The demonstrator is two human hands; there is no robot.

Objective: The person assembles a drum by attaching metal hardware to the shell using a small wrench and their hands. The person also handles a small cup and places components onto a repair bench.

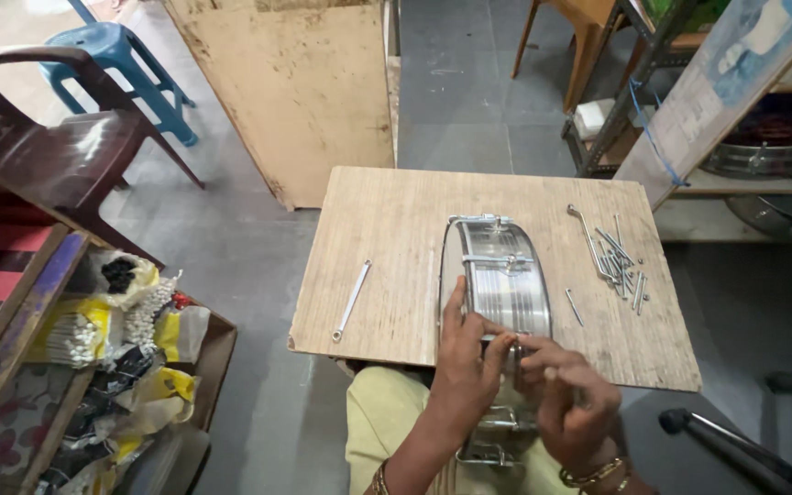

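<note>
A shiny metal drum shell (503, 275) stands on its edge on the wooden board (387, 238), its near part overhanging the board's front edge toward the person's lap. The left hand (465, 353) lies flat against the shell's near left side with fingers spread and lightly curled, steadying it rather than gripping. The right hand (566, 390) is nearly closed, thumb and fingertips pinched at a small fitting on the shell's near side; what it pinches is too small to make out. The shell looks rigid, fairly light for its size, and slick on its polished wall, so it would likely roll or slide if released; the rim and the raised lugs seem the surest places to hold. To the right of the shell lies a loose heap of long metal rods (614, 261); to its left, well apart, lies a spanner (352, 300).
</note>
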